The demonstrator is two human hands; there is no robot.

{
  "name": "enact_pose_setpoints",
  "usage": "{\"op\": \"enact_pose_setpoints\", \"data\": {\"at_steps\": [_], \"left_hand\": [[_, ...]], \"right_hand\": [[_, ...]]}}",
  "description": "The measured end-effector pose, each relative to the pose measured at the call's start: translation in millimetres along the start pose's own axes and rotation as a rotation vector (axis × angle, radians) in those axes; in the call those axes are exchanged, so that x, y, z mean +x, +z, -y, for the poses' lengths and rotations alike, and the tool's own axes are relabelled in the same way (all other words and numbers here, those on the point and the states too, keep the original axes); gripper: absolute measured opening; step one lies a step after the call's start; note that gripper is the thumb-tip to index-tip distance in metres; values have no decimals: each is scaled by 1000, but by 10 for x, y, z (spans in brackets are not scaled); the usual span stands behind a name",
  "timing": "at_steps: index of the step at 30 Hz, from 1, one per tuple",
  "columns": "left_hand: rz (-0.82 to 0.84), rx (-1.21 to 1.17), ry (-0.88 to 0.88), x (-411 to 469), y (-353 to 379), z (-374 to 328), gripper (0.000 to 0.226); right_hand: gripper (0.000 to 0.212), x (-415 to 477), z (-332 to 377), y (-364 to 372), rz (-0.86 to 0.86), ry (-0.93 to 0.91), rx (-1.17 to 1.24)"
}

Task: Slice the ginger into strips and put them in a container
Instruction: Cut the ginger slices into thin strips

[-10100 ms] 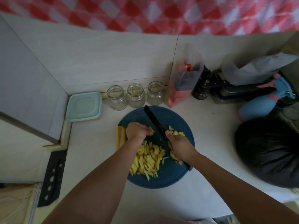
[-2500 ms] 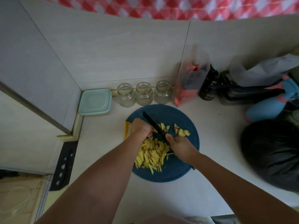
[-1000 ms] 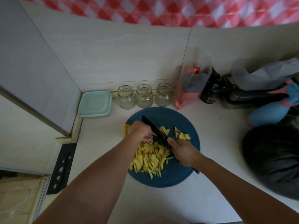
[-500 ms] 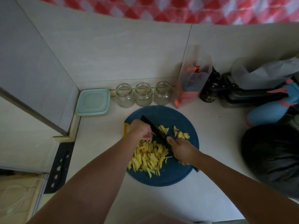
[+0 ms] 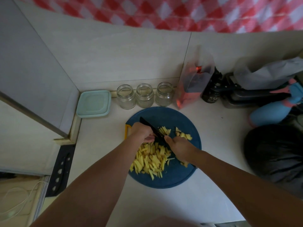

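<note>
**Step in hand: cutting strips.** Work takes place on the round blue cutting board (image 5: pixel 180 175), which lies flat on the desk (image 5: pixel 213 194).

**Hand state.** The right hand (image 5: pixel 177 147) is wrapped round the handle of the black knife (image 5: pixel 150 126). The blade runs diagonally away toward the board's far left. The left hand (image 5: pixel 141 132) sits against the blade's left face with its fingers curled down. Whatever lies under it is hidden, so it cannot be told whether it grips a piece.

**Material.** The ginger strips (image 5: pixel 150 158) are heaped on the near left of the board. The uncut ginger chunks (image 5: pixel 184 135) lie right of the blade, near the far rim.

**Recommended practice.**
1. Tuck the left fingertips behind the knuckles and let the knuckles guide the blade face.
2. Lay each piece flat side down so that it cannot roll.
3. Advance the guiding hand evenly for strips of uniform width.
4. Push finished strips toward the heap so that the cutting zone is bare board.

**Destination.** Three open glass jars (image 5: pixel 145 97) and a teal lidded box (image 5: pixel 93 103) stand along the back wall. No ginger shows in the jars.
</note>
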State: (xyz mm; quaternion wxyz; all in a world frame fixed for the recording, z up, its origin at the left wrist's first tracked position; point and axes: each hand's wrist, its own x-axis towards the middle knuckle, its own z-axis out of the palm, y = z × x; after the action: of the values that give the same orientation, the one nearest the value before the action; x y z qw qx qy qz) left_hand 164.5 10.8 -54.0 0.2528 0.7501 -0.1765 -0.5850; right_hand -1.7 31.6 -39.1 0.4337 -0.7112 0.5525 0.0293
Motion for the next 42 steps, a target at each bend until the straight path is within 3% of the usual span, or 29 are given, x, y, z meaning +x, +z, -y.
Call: {"op": "enact_pose_setpoints", "data": {"at_steps": [11,15,21,26,42], "left_hand": [[-1,32,34,-39,-29,80,7],[32,56,9,-61,-19,66,8],[16,57,30,-73,-4,81,18],[-2,86,57,-124,18,43,6],[11,104,43,-65,53,9,11]], "right_hand": [[45,-185,-292,14,7,138,268],[54,-232,-282,16,-20,175,443],[59,-214,-297,67,-54,153,347],[59,-190,-295,111,-38,152,367],[62,-166,-222,19,49,189,413]]}}
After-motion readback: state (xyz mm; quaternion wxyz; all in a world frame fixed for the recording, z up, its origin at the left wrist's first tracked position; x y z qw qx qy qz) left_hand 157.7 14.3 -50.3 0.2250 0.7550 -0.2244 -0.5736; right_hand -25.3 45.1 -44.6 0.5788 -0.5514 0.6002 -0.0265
